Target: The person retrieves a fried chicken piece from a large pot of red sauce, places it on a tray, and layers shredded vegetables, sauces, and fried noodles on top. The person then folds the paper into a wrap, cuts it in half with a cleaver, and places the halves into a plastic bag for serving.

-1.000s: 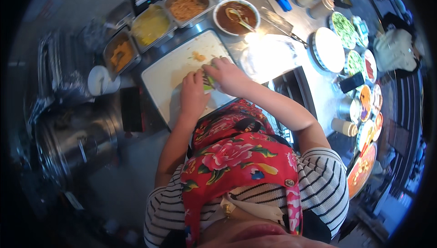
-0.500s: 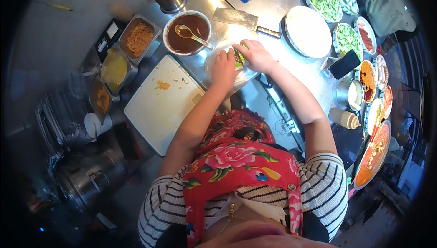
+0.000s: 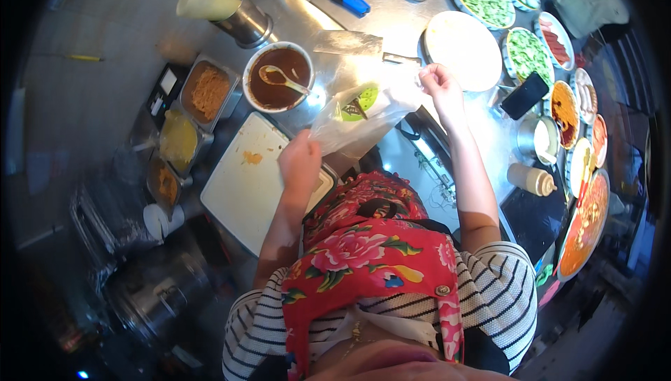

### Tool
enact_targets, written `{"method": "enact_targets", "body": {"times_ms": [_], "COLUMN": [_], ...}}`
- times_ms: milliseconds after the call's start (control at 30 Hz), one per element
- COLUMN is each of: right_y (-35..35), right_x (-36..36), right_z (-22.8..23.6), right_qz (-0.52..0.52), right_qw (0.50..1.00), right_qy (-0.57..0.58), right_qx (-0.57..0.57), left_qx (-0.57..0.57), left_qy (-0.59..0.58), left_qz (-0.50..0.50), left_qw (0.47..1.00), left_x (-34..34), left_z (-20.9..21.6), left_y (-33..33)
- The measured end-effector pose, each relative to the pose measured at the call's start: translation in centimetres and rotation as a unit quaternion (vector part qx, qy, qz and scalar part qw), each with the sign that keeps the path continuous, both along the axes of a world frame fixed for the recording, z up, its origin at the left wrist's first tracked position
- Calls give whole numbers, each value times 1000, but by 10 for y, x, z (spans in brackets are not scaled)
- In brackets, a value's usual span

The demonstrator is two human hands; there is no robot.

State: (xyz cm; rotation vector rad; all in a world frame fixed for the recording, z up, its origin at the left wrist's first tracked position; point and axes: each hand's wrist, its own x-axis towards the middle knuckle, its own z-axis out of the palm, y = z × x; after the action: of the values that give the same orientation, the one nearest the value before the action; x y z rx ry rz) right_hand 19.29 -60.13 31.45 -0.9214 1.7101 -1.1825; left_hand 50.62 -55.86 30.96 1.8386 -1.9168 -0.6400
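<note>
Clear bag (image 3: 328,136) spread at worktop's (image 3: 304,21) near edge; green-printed packet (image 3: 363,101) in or on it, cannot tell which

Left hand (image 3: 300,163) at bag's 8 o'clock, fingers closed on corner; right hand (image 3: 443,89) at 2 o'clock, fingers pinched, apparently on bag edge in glare

Sauce bowl (image 3: 278,109) at 10 o'clock, cleaver (image 3: 349,42) at 12

Bag looks thin, limp, slippery: grip edges; packet likely light, soft, squashable: support underneath, avoid squeezing middle
</note>
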Motion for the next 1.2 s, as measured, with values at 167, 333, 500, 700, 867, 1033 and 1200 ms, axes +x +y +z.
{"method": "enact_targets", "body": {"times_ms": [167,333,500,700,867,1033,1200], "right_y": [6,-2,-11,-13,-20,-34,-58], "right_x": [9,24,17,-2,10,33,29], "right_z": [49,73,88,81,84,93,51], "right_qz": [65,52,149,200,361,444,394], "right_qw": [968,971,935,870,853,892,909], "right_qy": [-238,-232,-322,-450,-377,-59,-35], "right_qx": [-52,-26,-11,-2,-19,-56,-135], "left_qx": [-77,-20,-310,147,149,-41,59], "left_qy": [109,282,82,613,527,266,346], "left_qz": [-29,-47,-72,-82,-108,-154,-62], "left_qw": [991,958,944,772,830,951,934], "left_x": [16,3,-20,-21,-72,-110,-59], "left_z": [31,25,35,76,93,84,46], "left_y": [-5,-30,-53,-53,-42,-44,-31]}}
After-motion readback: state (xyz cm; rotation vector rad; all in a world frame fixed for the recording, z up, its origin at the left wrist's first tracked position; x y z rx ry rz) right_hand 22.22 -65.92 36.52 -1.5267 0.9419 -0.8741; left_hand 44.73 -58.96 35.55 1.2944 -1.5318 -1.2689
